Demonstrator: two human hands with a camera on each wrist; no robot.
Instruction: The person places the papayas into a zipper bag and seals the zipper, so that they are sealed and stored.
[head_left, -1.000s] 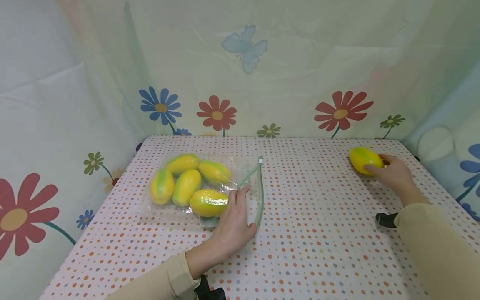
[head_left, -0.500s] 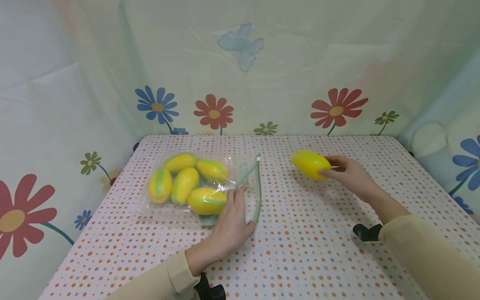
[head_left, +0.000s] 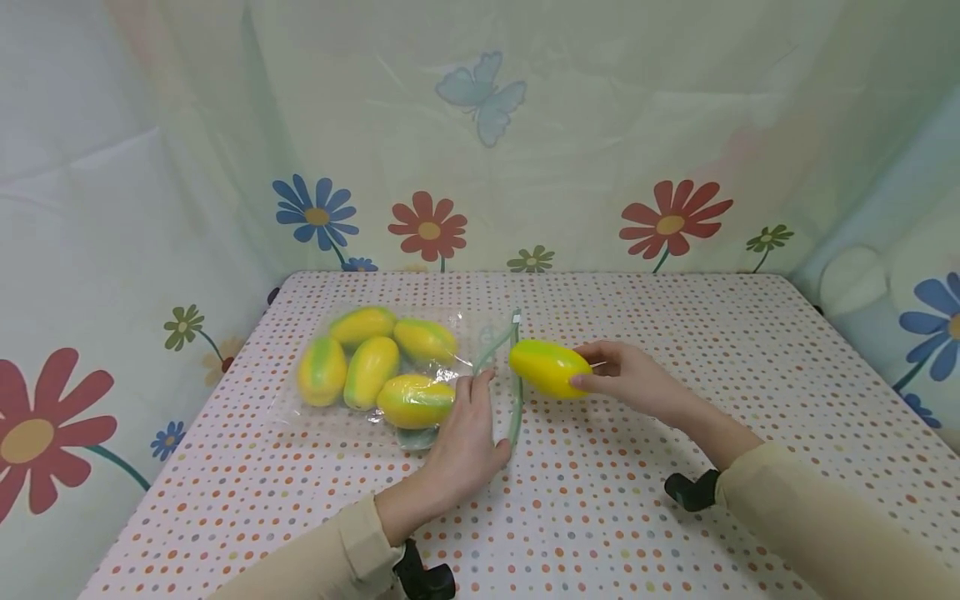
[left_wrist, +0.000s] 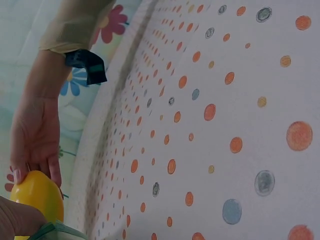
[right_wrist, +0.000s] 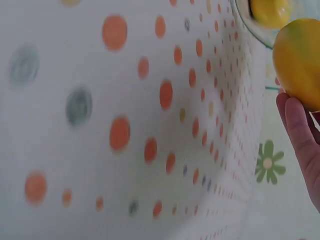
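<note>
A clear zip-top bag with a green strip along its mouth lies on the left half of the table. Several yellow-green mangoes are inside it. My left hand holds the bag at its mouth, the thumb near the lower end of the green strip; what its fingertips grip is partly hidden. My right hand pinches one more mango by its right end, level with the bag's mouth. From the right wrist, this mango appears large beside the bag's green rim.
A white table cover with coloured dots lies under everything. Flowered curtains stand behind and at both sides. A black wrist mount sits beneath the right sleeve, another black mount by the left.
My right hand has carried the mango leftward from the table's right side to the bag's mouth. My left hand and the bag have stayed almost still.
</note>
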